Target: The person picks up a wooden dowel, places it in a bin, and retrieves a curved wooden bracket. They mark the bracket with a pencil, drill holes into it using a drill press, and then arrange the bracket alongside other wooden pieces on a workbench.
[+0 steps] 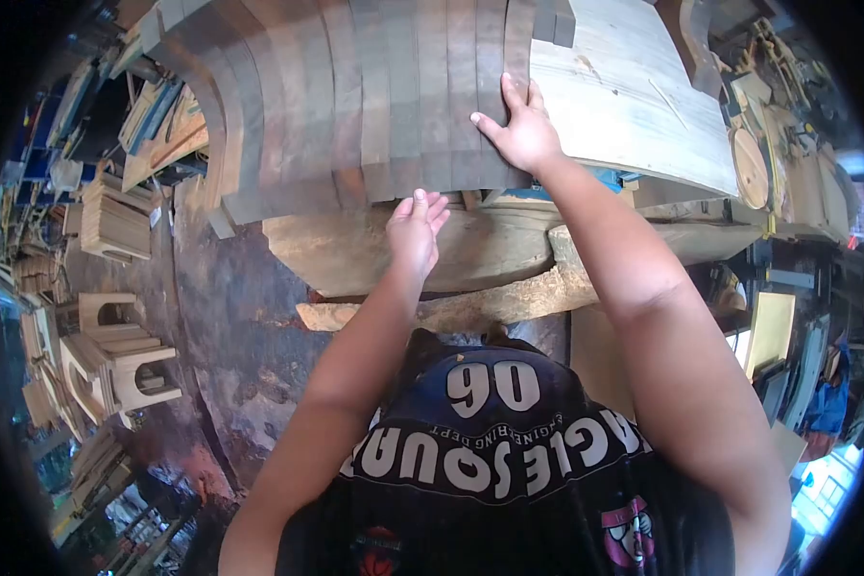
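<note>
A row of several curved dark wooden pieces (pixel 374 96) stands side by side in front of me, their ends forming a near edge. My right hand (pixel 528 134) lies on the pieces at the right end of the row, its thumb spread out and its fingers stretched forward. Just at the near edge of the row is my left hand (pixel 416 235), palm turned partly up and fingers extended. No object shows in either hand.
A pale wooden board (pixel 634 96) extends right of the row. Under the edge lie a wide plank (pixel 403 250) and a rough-edged wood strip (pixel 451 309). Cut wooden parts (pixel 120 355) and stacked slats (pixel 117 219) stand on the floor (pixel 226 307) at left.
</note>
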The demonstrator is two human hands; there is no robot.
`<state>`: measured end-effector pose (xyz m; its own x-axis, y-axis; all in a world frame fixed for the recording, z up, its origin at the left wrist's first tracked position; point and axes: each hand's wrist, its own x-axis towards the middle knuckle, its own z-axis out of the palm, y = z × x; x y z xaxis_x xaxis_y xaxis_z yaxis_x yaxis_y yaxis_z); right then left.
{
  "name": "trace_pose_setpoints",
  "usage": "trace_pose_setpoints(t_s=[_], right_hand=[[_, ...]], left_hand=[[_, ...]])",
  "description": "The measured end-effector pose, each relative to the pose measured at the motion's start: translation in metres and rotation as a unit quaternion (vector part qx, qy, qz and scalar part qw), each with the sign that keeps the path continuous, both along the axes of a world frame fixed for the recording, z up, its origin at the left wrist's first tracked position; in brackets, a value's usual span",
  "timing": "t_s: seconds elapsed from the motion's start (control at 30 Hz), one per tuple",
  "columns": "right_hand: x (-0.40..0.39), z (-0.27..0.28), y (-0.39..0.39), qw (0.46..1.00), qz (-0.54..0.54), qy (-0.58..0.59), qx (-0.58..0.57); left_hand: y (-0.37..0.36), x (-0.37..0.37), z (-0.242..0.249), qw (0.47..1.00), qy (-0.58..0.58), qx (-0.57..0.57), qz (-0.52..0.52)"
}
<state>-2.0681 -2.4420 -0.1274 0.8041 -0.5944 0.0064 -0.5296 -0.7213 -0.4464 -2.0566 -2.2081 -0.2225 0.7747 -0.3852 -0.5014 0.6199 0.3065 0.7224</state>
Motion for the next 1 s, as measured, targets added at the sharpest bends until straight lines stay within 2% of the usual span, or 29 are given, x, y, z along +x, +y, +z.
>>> trace_pose_setpoints(t_s=[0.13, 0.33, 0.53, 0.83, 1.0], right_hand=[[0.003, -0.006, -0.002, 1.0, 0.005, -0.002, -0.027], [0.003, -0.005, -0.004, 1.0, 0.007, 0.0, -0.002], [0.003, -0.005, -0.002, 1.0, -0.001, -0.003, -0.016], [0.003, -0.004, -0.001, 1.0, -0.007, 0.01, -0.021], [0.003, -0.002, -0.001, 1.0, -0.005, 0.006, -0.01]], left_hand=[[-0.004, 0.0, 0.003, 0.999, 0.025, -0.026, 0.02], [0.0, 0.003, 0.009, 0.999, 0.035, -0.025, -0.006], [-0.004, 0.002, 0.012, 0.999, 0.04, -0.007, 0.01], [-0.011, 0.004, 0.017, 0.999, -0.008, 0.039, 0.014], [-0.022, -0.003, 0.012, 0.996, -0.033, 0.059, 0.057]])
